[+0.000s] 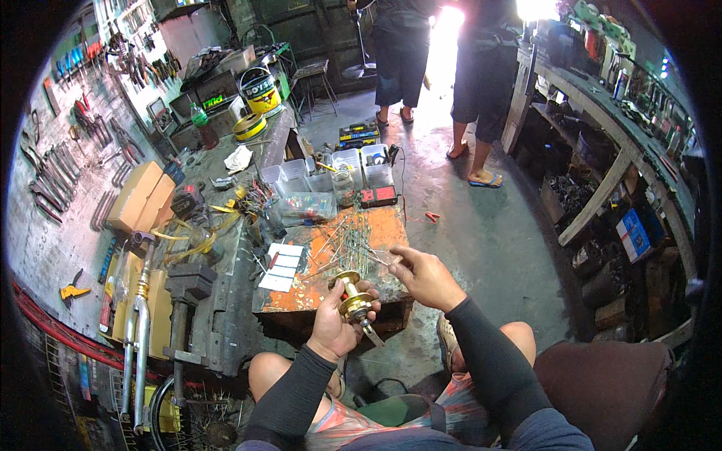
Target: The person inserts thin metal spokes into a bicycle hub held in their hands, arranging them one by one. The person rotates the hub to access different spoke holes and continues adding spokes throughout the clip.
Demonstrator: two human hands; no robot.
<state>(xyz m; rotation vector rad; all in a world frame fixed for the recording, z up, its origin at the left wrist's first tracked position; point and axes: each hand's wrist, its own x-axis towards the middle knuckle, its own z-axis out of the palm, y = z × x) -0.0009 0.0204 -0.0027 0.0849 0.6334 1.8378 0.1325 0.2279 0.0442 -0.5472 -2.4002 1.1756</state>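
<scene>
My left hand [331, 331] is closed around a gold bicycle hub [356, 304], held tilted above the near edge of a low table with a worn orange top [301, 299]. The hub's axle end points down toward my lap. To the right, my right hand [430, 281] pinches a thin metal spoke [379, 260] between thumb and fingers. The spoke's other end reaches toward a loose heap of spokes [350, 242] on the table; whether it touches them I cannot tell. Left of the heap lies a white paper sheet [281, 267].
Clear plastic bins [304, 179] and a red-and-black box [378, 196] stand behind the spokes. A bench vise [189, 283] and a silver bicycle fork [140, 316] are at left. Red-handled pliers [432, 217] lie on the floor. Two people stand farther back; shelving [602, 199] lines the right.
</scene>
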